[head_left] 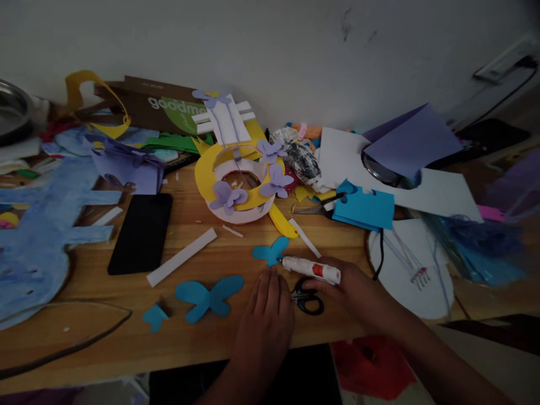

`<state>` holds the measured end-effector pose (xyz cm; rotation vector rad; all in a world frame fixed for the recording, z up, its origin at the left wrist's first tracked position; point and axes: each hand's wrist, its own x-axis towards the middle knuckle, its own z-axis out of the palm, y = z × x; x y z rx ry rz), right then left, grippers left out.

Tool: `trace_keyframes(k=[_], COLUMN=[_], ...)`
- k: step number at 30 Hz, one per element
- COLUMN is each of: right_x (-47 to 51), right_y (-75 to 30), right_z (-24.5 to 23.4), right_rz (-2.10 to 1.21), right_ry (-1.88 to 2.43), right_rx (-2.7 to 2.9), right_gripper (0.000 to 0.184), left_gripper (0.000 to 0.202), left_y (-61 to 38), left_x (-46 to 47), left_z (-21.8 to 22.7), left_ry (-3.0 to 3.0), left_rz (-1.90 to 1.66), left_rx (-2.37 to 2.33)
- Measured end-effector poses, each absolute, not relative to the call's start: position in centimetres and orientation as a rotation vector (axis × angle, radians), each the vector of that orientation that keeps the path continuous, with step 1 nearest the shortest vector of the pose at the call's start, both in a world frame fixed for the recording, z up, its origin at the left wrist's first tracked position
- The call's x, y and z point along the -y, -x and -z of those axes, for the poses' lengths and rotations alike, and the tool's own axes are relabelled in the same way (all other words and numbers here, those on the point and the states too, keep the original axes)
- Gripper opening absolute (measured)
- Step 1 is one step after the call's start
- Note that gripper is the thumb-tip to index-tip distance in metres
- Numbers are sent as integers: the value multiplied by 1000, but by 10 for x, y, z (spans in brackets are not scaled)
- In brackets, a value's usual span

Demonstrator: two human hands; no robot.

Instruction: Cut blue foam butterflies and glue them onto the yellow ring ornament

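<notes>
My right hand [358, 292] is closed around a white glue tube [312, 269] with a red label, well to the right of the black phone [141, 233] lying flat on the wooden worktop [202, 343]. The tube lies almost level, its tip turned back toward the phone and reaching the edge of a small blue paper butterfly [270, 251]; I cannot tell whether tip and paper touch. My left hand [264, 323] is released and lies flat, palm down, grasping nothing, on the phone's side of my right hand, with its fingertips at the lower edge of that same butterfly. Black-handled scissors [307, 298] lie on the worktop between my two hands, farther from the phone than my left hand. A larger blue butterfly [208, 296] lies to the right of the phone and nearer to me, and a white paper strip [181, 257] slants just beside the phone's right edge. Beyond the phone and to its right sits a yellow and white paper ring [242, 183] with lilac butterflies on it.
</notes>
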<state>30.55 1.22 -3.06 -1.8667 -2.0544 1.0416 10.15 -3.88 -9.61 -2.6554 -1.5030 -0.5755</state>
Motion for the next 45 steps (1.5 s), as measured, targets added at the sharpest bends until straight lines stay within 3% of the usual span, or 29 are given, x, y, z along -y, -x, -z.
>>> trace_keyframes(k=[5,11,20,26,34,45], right_x=[-9,-1,-4,17,9,-45], right_y=[-312,-366,-384,-373,-333,-284], right_z=[25,31,35,28,8,0], right_rz=[-1229,-959,-926,-853,-1117,-1250], right_ry=[1759,2228,2275,2070,1654,1234], right_rx=[1893,1507,1412,1467,1891,2530], right_gripper=[36,58,62,50,32,40], left_gripper=[36,35,42,38,66,66], left_y=[-100,-86,-65,0,5,-36], left_x=[39,45,42,57,98,79], left_z=[98,99,85,67,92,92], left_ry=[2622,2684,2639,2581,2474,2535], left_rz=[617,510,532,494,329,408], left_rx=[1528,1485,1291,1398,1592,1630])
